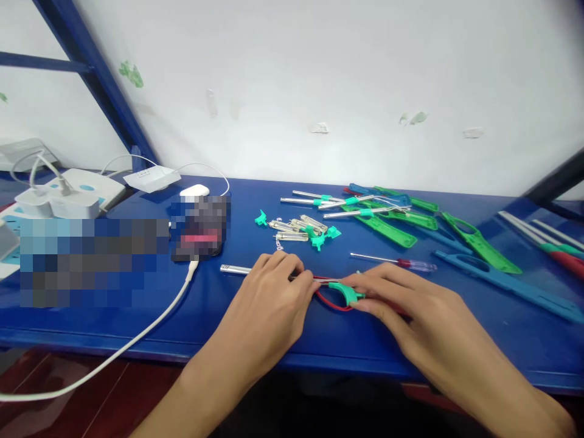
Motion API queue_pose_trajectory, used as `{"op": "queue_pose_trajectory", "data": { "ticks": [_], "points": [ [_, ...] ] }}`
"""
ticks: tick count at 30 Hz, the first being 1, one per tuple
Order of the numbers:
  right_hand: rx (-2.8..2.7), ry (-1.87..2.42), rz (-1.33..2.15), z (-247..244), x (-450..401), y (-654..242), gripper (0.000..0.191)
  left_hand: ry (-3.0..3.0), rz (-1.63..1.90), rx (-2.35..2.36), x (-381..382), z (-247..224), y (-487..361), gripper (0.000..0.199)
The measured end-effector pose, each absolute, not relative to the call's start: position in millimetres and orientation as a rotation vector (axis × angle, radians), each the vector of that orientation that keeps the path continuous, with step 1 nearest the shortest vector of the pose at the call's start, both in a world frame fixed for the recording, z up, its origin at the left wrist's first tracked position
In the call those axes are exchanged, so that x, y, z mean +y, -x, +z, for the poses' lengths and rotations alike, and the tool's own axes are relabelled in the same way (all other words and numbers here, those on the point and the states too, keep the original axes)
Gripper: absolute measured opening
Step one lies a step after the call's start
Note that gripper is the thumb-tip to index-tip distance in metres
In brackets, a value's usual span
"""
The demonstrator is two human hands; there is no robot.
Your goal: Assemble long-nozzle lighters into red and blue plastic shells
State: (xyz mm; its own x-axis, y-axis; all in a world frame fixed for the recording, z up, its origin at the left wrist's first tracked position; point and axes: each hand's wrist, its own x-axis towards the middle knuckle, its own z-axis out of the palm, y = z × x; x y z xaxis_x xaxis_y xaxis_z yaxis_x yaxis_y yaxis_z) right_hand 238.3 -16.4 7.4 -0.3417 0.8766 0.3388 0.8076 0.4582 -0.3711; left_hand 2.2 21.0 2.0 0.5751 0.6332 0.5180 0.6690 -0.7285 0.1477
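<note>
Both of my hands are together over the front of the blue table. My left hand (276, 292) is closed on a silver metal tube (235, 269), whose end sticks out to the left. Between the hands lies a red casing (335, 303) with a ring-shaped part, its handle mostly hidden under my right hand. My right hand (401, 298) pinches a small teal plastic piece (347, 293) at the ring. A screwdriver (413, 264) with a clear purple and red handle lies just behind my right hand.
Behind the hands lie small clear components (292, 236), teal pieces (318, 241) and silver tubes (303, 201). Green casings (483, 246) and blue casings (511, 286) spread to the right. A white cable (159, 322), a phone-like object (201, 231) and plugs (75, 199) are at left.
</note>
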Motion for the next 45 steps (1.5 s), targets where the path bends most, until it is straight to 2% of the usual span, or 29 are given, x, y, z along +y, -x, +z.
{"op": "queue_pose_trajectory", "data": {
  "ticks": [6, 16, 36, 42, 45],
  "points": [
    [-2.209, 1.389, 0.132, 5, -16, -240, 0.026, 2.667, -0.744, -1.12, 22, 1, -3, 0.022],
    [-2.188, 1.457, 0.253, 8, -14, -238, 0.023, 2.566, -0.675, -1.085, 21, 6, -8, 0.025],
    [-2.337, 1.337, -0.005, 3, -20, -230, 0.048, 2.533, -0.751, -1.101, 21, 2, -9, 0.028],
    [-2.211, 1.283, 0.038, 7, -28, -238, 0.043, 2.592, -0.774, -1.08, 17, 1, -7, 0.026],
    [-2.063, 1.303, 0.053, 7, -34, -246, 0.029, 2.61, -0.843, -1.072, 14, 3, -6, 0.029]
  ]
}}
